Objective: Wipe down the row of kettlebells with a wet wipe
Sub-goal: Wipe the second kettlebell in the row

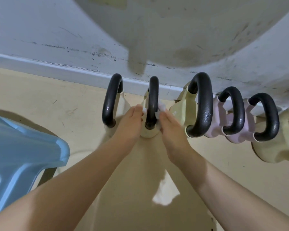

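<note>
A single wide-angle view came from a camera worn on the person's head, looking steeply down and forward. It sat close above the row of kettlebells lined up along the base of a scuffed white wall. Both forearms reached in from the bottom edge toward the centre. Straight lines bowed at the edges, and the floor filled the lower half.

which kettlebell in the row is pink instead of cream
The pink kettlebell, fourth from the left end, just right of the biggest handle. Those around it look cream.
</note>
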